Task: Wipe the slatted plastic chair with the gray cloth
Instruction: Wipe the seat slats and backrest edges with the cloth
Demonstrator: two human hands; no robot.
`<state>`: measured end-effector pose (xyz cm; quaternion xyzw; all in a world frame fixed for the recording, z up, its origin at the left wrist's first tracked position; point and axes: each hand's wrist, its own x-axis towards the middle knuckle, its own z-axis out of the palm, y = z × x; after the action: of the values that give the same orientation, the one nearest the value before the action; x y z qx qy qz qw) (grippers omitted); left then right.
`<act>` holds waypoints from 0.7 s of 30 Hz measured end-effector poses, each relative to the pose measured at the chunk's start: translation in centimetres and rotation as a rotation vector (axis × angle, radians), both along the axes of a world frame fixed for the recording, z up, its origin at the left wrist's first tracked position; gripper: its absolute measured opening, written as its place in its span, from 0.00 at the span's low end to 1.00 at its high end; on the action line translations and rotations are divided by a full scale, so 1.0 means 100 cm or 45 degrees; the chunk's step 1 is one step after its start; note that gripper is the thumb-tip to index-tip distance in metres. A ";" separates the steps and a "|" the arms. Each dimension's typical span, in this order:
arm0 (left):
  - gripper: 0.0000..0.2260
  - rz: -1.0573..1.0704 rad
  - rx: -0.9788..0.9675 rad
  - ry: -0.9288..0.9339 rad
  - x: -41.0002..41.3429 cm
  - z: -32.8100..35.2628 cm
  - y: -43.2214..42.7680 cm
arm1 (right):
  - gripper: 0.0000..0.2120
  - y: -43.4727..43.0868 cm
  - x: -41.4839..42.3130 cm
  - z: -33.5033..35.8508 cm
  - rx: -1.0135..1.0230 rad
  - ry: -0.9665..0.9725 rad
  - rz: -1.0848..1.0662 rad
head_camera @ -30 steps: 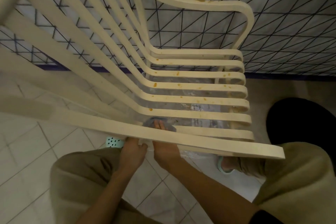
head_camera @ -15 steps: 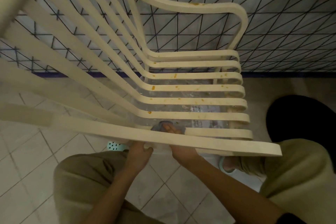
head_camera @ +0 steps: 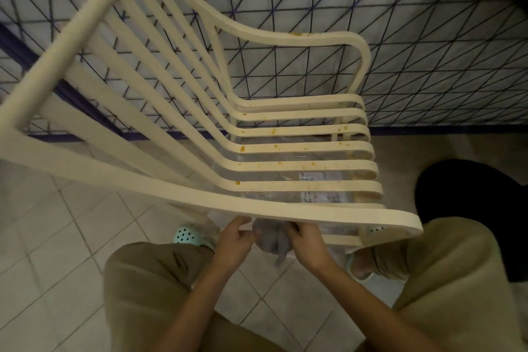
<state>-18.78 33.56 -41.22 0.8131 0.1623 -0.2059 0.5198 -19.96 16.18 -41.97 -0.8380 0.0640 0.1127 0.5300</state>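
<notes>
The floor (head_camera: 57,251) is made of pale square tiles with thin dark joints, and the cream slatted chair (head_camera: 300,148) stands on it, though its feet are mostly hidden. Under the seat, near the centre, a clear plastic sheet (head_camera: 285,177) lies on the tiles. A mint left clog (head_camera: 185,234) stands at 7 o'clock, a right clog (head_camera: 375,228) at 4 o'clock, and a black rounded thing (head_camera: 471,208) at about 3 o'clock.

The cream slatted chair (head_camera: 300,148) has orange spots on its seat slats. The gray cloth (head_camera: 271,236) is bunched up just under the chair's near armrest
</notes>
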 end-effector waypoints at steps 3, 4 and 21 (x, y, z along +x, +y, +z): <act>0.07 0.011 -0.159 -0.031 -0.010 0.012 -0.004 | 0.13 0.004 -0.013 0.016 0.178 0.004 0.117; 0.07 0.019 -0.216 -0.031 -0.014 0.017 -0.005 | 0.13 0.006 -0.018 0.023 0.223 0.007 0.215; 0.10 0.098 -0.594 -0.522 -0.045 0.140 -0.005 | 0.17 -0.004 -0.022 0.152 0.095 -0.442 0.499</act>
<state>-23.33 33.11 -27.25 0.6895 0.0332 -0.0493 0.7218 -22.16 15.73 -26.72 -0.8210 -0.1953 0.0701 0.5318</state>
